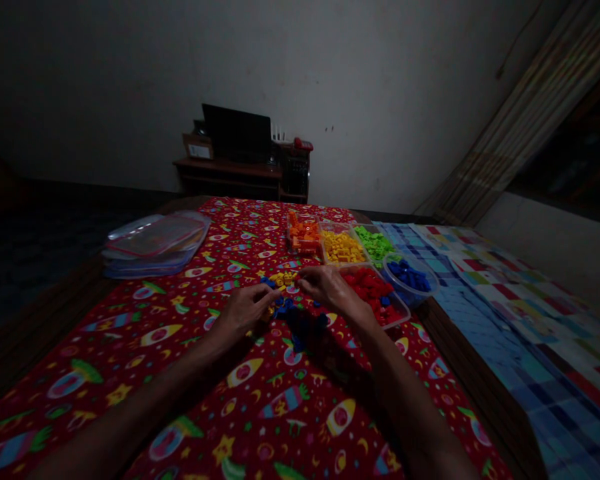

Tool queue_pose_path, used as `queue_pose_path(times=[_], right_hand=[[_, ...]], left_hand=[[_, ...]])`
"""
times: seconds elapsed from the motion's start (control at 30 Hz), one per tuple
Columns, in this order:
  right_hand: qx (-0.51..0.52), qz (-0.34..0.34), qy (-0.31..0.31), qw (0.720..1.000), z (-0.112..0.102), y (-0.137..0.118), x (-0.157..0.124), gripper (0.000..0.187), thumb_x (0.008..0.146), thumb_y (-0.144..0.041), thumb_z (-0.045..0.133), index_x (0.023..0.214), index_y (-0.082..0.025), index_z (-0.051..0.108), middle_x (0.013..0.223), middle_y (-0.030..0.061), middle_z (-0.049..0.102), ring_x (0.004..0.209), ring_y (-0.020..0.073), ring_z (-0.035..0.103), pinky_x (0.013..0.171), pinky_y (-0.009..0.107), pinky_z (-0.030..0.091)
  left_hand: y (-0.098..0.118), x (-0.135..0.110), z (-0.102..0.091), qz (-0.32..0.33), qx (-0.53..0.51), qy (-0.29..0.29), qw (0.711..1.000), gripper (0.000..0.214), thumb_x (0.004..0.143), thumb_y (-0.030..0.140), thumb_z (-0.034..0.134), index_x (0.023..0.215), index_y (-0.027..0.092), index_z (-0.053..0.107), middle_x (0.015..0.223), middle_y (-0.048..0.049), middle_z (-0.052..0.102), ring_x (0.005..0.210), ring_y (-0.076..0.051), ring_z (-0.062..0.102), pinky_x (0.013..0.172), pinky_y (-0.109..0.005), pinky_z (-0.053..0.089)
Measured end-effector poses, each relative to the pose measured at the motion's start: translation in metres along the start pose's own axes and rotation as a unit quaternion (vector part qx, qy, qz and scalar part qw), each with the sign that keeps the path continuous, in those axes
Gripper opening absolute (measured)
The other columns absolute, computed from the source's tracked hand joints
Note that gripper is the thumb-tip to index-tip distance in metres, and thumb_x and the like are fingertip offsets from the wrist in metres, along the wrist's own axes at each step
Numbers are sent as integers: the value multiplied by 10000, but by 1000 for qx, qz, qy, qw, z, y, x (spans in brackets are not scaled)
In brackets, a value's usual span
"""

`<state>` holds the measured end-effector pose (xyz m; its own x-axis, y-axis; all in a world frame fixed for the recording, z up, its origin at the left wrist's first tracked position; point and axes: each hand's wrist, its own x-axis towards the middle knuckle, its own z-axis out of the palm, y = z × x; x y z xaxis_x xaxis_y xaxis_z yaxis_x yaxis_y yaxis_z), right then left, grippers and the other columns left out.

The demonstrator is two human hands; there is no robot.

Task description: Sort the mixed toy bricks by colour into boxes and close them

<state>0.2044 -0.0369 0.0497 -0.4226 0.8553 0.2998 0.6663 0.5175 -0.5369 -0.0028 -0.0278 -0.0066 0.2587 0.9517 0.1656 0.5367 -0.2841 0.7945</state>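
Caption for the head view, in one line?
Left hand and right hand over loose bricks beside colour-sorted trays on rocket-print cloth.

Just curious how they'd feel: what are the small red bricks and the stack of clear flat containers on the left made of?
The small red bricks look like moulded plastic, with a shine and even colour, though the dim light leaves it open. The stacked clear flat containers seem transparent plastic, with glossy rims.

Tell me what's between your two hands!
The head view shows small blue bricks and yellow bricks on the red rocket-print cloth, between the left hand and right hand.
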Motion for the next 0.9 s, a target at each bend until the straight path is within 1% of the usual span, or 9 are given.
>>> queue_pose_path(times=[0.1,0.2,0.27,0.4,0.5,0.6,0.7,0.8,0.9], right_hand=[[-97,72,84,989,-34,16,-10,202,868,-212,463,832,-133,646,683,27,597,614,119,499,594,224,343],[-198,145,105,964,-61,34,-28,199,866,-214,471,830,-133,649,736,64,624,663,144,530,616,241,357],[-253,190,104,943,-71,43,-40,209,871,-211,462,846,-140,656,783,86,640,705,159,551,627,248,364],[-327,288,41,899,-80,47,-56,206,864,-242,483,895,-154,666,854,99,655,756,177,579,609,255,348],[-355,298,20,886,-82,37,-55,228,879,-282,476,943,-157,656,883,93,653,768,171,575,605,252,331],[-334,233,4,913,-72,18,-49,262,915,-254,406,910,-158,650,837,77,646,722,153,553,610,253,326],[-307,144,-52,939,-43,2,-47,220,903,-187,420,905,-149,636,847,76,645,748,158,554,655,256,342],[-303,85,-104,944,-5,-3,-53,184,882,-146,463,989,-139,612,944,98,641,867,185,566,738,272,364],[-291,71,-139,944,20,5,-57,182,876,-117,469,998,-136,603,963,108,634,903,190,572,766,276,377]], left_hand=[[10,-11,4,113,61,-53,990,302,851,451,503,809,188,647,790,-21,653,727,-157,597,666,-247,465],[19,-24,11,238,103,-141,955,266,896,412,483,987,208,628,1037,-60,635,946,-183,590,828,-279,464],[21,-32,19,297,147,-177,927,276,904,408,484,1064,217,601,1130,-74,602,1026,-199,562,876,-301,448],[16,-39,33,345,219,-188,893,215,902,351,509,1049,221,597,1131,-74,585,1020,-206,545,871,-316,440],[12,-38,33,328,241,-179,896,197,942,234,409,943,191,602,1024,-72,591,918,-178,548,818,-295,448],[8,-33,25,298,225,-161,914,247,949,191,349,903,179,591,965,-73,582,851,-168,538,770,-284,453],[3,-25,15,276,168,-134,937,230,944,231,367,935,188,592,989,-68,586,842,-159,548,765,-275,460],[-1,-15,7,235,128,-101,958,213,919,275,416,951,189,607,975,-61,611,851,-162,578,763,-270,472],[-2,-9,2,204,119,-87,968,199,873,279,462,913,181,631,924,-57,650,856,-178,606,777,-277,482]])
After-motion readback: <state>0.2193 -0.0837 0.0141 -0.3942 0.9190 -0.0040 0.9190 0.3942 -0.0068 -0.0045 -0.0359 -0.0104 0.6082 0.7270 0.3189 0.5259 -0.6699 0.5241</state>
